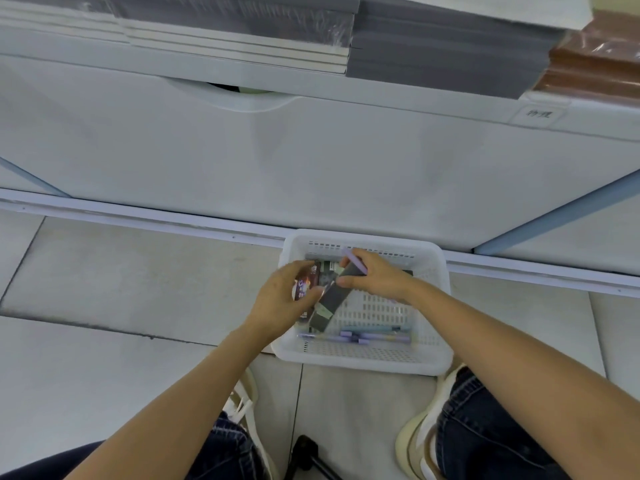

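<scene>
Head view, straight down onto a white basket set on the tiled floor, far rim close against the foot of a white cabinet.

Over the basket's far left corner: grips with the right hand the upper end of a long dark grey pack, thumb on the near side, fingers curled over the far side. Slants the pack from the hand down towards the near left corner, lower end with a pale green label hanging above the basket floor. Pinches under the same fingers a purple pen, lying across the knuckles and pointing at the far rim.

Just left of that, above the left rim: holds with the left hand a small dark printed packet, fingers curled round its top, thumb reaching over to touch the grey pack's left edge. Hard to tell more of the packet, blurred and half covered.

Along the near rim, inside the basket: loose pens, purple and pale blue, lying flat, well apart from both hands.

On top of the cabinet: stacked notebooks.
</scene>
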Demonstrator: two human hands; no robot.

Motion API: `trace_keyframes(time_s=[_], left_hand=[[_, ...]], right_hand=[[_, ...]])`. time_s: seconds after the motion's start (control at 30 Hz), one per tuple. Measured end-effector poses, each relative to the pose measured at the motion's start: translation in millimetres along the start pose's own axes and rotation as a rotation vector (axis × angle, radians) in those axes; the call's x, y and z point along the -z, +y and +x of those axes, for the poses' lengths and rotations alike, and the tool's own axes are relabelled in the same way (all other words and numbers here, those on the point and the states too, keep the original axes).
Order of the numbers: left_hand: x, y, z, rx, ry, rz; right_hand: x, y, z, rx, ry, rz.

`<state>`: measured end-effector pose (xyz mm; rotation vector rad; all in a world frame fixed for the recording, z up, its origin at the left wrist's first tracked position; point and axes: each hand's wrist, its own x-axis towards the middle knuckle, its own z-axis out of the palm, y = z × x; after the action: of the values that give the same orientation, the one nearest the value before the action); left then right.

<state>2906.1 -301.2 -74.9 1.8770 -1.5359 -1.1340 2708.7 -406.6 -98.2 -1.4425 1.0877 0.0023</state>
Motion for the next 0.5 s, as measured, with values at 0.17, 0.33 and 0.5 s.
trace_keyframes(time_s=[0.17, 0.33, 0.5], left_hand=[[-10, 24, 4, 0.337, -0.349, -0.577], [-4, 12, -1, 0.409, -0.109, -0.689], [1, 7, 3, 0.443, -0.103, -0.791]], right_hand=[[-9, -34, -7, 0.066, -0.102, 0.156], [-28, -40, -2, -0.010, 0.054, 0.519], [-52, -41, 7, -0.061, 0.018, 0.511]])
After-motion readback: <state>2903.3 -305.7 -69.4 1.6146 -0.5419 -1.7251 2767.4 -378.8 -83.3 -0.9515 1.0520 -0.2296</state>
